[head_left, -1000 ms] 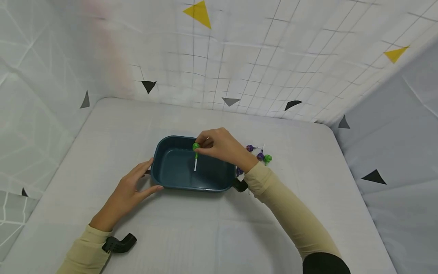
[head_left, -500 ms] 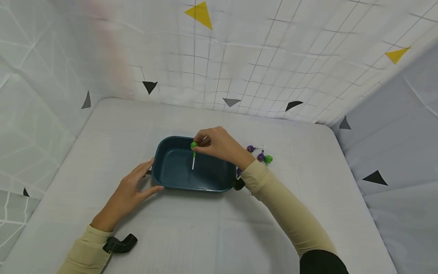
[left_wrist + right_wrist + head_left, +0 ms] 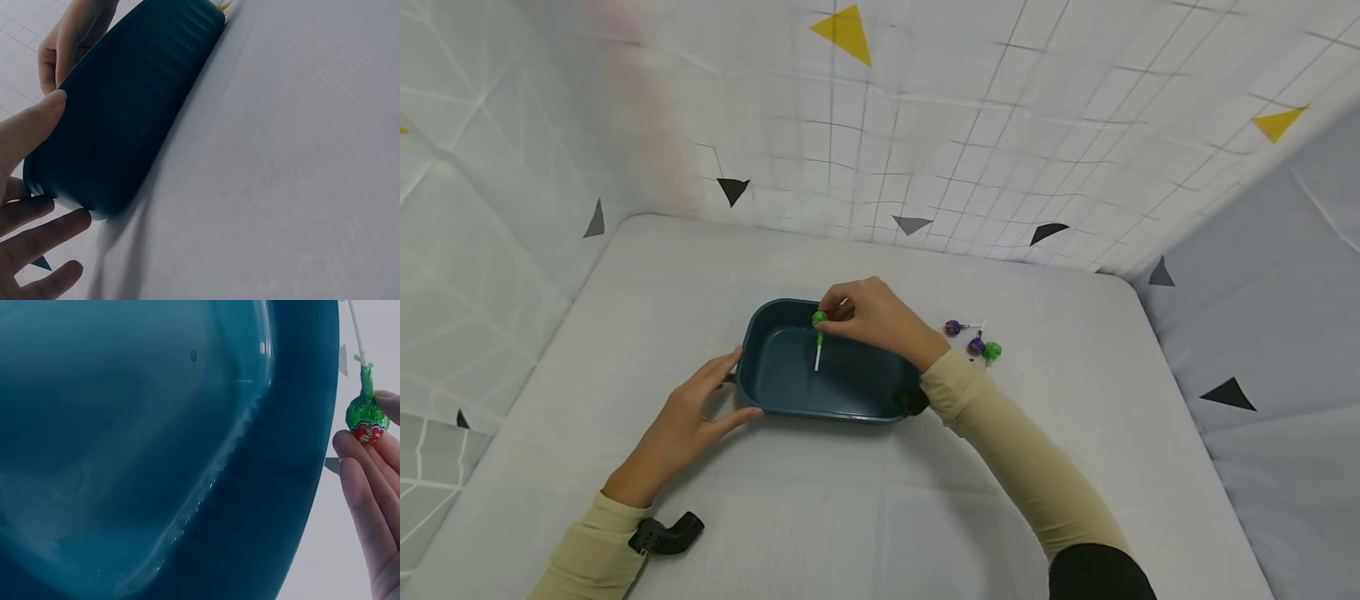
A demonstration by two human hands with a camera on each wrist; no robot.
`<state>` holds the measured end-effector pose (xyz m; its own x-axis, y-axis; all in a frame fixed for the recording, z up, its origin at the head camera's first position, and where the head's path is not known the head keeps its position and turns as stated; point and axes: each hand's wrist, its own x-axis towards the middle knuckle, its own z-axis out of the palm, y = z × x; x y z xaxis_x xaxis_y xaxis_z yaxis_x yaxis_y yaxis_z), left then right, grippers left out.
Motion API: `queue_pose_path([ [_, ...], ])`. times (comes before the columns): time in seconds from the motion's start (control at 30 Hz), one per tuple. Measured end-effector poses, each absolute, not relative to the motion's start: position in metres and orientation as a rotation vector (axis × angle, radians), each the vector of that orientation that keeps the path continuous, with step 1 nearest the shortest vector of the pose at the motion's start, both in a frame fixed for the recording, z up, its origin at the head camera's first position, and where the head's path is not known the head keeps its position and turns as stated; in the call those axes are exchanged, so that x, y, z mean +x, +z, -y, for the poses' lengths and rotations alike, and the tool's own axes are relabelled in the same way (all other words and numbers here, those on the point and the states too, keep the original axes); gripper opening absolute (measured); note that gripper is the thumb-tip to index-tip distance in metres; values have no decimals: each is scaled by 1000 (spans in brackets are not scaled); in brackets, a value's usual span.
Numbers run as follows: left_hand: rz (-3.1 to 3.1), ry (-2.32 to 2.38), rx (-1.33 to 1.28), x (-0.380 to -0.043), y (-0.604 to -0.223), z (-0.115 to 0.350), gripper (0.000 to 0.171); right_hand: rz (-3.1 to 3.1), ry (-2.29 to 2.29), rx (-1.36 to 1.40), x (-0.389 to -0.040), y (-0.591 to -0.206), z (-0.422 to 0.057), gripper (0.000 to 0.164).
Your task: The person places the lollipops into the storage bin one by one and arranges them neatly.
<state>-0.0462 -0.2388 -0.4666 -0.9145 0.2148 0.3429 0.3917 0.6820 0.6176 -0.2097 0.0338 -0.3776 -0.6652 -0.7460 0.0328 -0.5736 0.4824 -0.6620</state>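
A dark teal rectangular tray (image 3: 782,385) with rounded corners and raised walls stands on the table. My left hand (image 3: 679,421) rests against its left end, fingers spread and fairly straight, thumb at the front corner; the left wrist view has the thumb tip (image 3: 57,99) at the rim. Over the tray, my right hand (image 3: 883,321) pinches a green-wrapped lollipop (image 3: 819,318) by its candy head, the white stick pointing down toward the tray floor. Up close, the right wrist view shows red lettering on the green wrapper of the lollipop (image 3: 367,415) between thumb and fingertips.
Right of the tray lie two purple lollipops (image 3: 952,327) and a green lollipop (image 3: 992,351), close together. The right forearm (image 3: 1015,450) crosses the tray's right end. Black wrist cameras (image 3: 666,533) stick out from both sleeves. White patterned sheets (image 3: 955,125) enclose the table.
My right hand has moved slightly left over the tray, still pinching the green lollipop. The left hand keeps its place at the tray's end. The view has shifted a little.
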Motion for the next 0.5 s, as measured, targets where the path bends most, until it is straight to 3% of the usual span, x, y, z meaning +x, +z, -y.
queue_pose_path([
  [0.5, 2658, -1066, -483, -46, -466, 239, 97, -2440, -965, -1147, -214, -387, -19, 19],
])
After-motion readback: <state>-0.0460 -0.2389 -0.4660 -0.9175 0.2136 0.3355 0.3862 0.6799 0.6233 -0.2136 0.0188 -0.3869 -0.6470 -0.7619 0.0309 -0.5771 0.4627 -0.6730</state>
